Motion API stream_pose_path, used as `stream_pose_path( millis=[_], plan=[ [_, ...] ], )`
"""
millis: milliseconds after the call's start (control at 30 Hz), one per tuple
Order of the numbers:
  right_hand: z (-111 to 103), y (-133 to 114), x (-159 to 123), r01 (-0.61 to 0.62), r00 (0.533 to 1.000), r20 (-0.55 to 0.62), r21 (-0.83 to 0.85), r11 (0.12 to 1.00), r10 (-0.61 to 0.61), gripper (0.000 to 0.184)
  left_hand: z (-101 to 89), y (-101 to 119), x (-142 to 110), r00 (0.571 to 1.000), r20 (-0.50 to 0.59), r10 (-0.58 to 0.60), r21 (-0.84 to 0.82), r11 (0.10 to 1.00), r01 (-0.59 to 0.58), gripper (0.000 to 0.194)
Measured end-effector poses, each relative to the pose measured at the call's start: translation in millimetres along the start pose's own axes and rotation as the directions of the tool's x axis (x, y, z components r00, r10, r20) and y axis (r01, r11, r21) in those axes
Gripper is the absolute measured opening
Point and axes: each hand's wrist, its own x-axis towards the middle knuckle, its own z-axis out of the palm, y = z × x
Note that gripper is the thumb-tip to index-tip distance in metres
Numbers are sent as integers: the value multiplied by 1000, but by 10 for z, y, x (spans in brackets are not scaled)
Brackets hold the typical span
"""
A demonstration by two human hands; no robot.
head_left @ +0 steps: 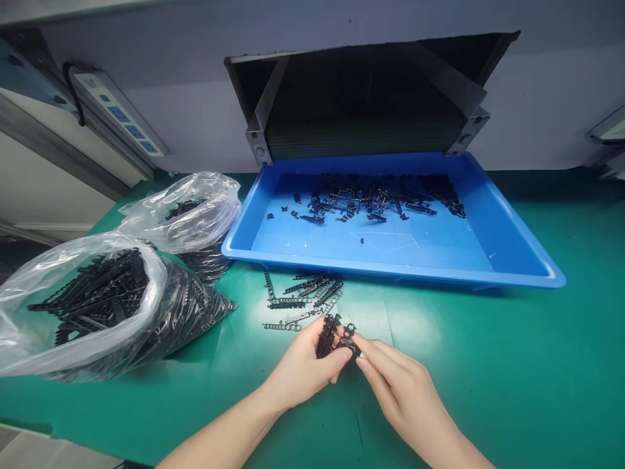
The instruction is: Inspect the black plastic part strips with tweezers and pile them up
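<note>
Several black plastic strips with small rings (326, 337) are gathered in my left hand (305, 365), whose fingers close round them. My right hand (398, 374) pinches the end of a black ringed piece (350, 347) right beside my left thumb; its exact shape is partly hidden by the fingers. Just beyond my left hand, a loose pile of similar black ringed strips (312, 293) lies on the green table mat (439, 319).
A blue tray (390, 264) with many black parts (375, 198) stands at the back, under the end of a dark conveyor belt (366, 111). Two clear plastic bags of black strips, one nearer (190, 312) and one behind (195, 215), stand at left. A power strip (122, 114) hangs on the wall.
</note>
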Motion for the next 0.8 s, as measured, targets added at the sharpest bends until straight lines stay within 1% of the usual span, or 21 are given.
stream_pose_path(
  millis=[133,300,467,567,633,700,733,767,800],
  plan=[
    [35,0,-12,-10,1000,-24,13,1000,10,30,7,-13,-11,999,-17,48,5,999,-48,12],
    [58,-14,-11,-30,999,-13,43,999,31,31,4,-14,-9,998,-5,59,-9,998,-59,12],
    [141,7,-72,-61,998,3,41,997,60,33,-7,-122,-9,996,-21,85,-36,996,-86,14],
    [207,7,-94,-44,998,-42,-9,999,44,32,-49,-126,-58,998,36,54,-44,998,-53,14],
    [227,-26,-81,-12,997,-83,-48,999,8,31,-131,-47,-103,993,90,71,-31,997,-68,15],
    [220,-84,-55,5,995,-100,-68,998,-12,31,-278,91,-151,985,87,152,70,985,-158,14],
    [207,-118,-43,-3,995,-98,-72,997,-4,32,-378,171,-174,978,48,202,172,963,-207,13],
    [190,-152,-33,-17,996,-94,-73,997,11,32,-494,250,-196,969,-23,246,317,921,-226,11],
    [172,-184,-26,-35,995,-91,-74,997,29,33,-622,319,-215,952,-114,284,475,857,-199,9]
  ],
)
